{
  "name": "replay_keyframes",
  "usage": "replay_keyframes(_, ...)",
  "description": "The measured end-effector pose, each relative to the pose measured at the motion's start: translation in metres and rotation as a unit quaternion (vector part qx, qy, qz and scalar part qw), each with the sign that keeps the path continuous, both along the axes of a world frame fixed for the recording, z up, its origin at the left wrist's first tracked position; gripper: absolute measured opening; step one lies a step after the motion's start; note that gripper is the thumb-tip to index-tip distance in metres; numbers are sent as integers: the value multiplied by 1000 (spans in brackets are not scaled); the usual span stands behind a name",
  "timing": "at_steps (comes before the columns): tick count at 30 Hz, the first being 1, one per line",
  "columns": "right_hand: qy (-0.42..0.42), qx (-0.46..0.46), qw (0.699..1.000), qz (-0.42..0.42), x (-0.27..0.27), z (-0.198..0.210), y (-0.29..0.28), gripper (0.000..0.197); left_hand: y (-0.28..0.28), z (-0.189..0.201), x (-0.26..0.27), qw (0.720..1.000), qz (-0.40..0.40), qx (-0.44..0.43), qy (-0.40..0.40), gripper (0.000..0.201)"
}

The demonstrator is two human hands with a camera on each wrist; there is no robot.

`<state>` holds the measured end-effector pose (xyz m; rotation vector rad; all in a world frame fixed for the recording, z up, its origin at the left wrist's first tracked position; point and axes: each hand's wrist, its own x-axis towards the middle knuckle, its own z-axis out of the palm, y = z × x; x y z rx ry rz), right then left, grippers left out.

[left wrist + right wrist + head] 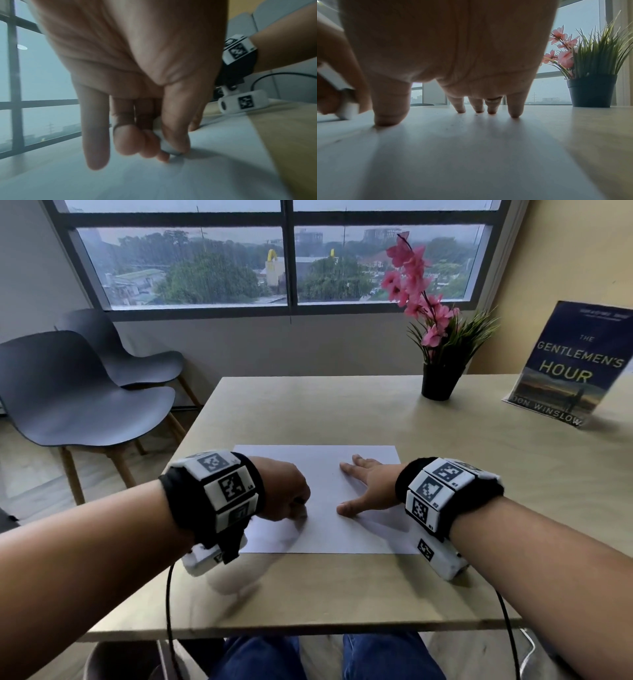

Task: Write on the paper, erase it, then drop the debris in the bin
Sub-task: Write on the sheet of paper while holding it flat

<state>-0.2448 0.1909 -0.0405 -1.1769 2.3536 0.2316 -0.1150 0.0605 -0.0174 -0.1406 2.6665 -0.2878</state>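
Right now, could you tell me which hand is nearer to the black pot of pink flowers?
The right hand. It presses flat on the white sheet of paper, on the side where the black pot of pink flowers stands. The left hand grips a white eraser farther across the sheet.

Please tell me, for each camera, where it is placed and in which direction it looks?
Head: above, looking down at the table and window; both forearms show.
Left wrist: under the palm, along the left hand pinching the eraser on the paper.
Right wrist: under the right hand, fingertips pressing the paper, toward the plant.
All share the paper.
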Motion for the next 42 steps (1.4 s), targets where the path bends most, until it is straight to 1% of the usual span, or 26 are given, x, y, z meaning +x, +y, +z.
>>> replay_keyframes(3,-1,0,1000,2,0,0,-1,99,2,-1,5,1000,-9,13,-16,29)
replay_keyframes(6,2,2,1000,2,-1,-1,-1,99,-4,3,0,1000,3,6,0,32)
replay_keyframes(9,4,1,1000,2,-1,-1,-1,100,-1,2,-1,1000,-7,-3,0,32)
replay_keyframes(13,1,-1,1000,2,-1,-1,-1,99,8,0,0,1000,-19,19,-15,32)
replay_keyframes(16,6,-1,1000,2,0,-1,0,99,3,3,-9,1000,6,21,12,33)
replay_keyframes(18,7,-3,1000,2,0,-1,0,98,5,4,-12,1000,4,12,18,32)
replay_keyframes(22,6,-1,1000,3,0,-2,0,99,19,1,-11,999,-30,15,-11,30)
replay_keyframes(28,6,-11,1000,2,1,-1,1,97,19,6,-20,1000,-17,0,-3,32)
replay_keyframes(33,2,-7,1000,4,1,0,1,98,26,5,-12,999,-22,12,-29,31)
replay_keyframes(37,6,-5,1000,4,2,0,1,98,16,8,-11,1000,0,13,-5,31)
replay_keyframes(42,4,0,1000,4,1,0,1,98,25,4,-2,999,-18,22,-40,29)
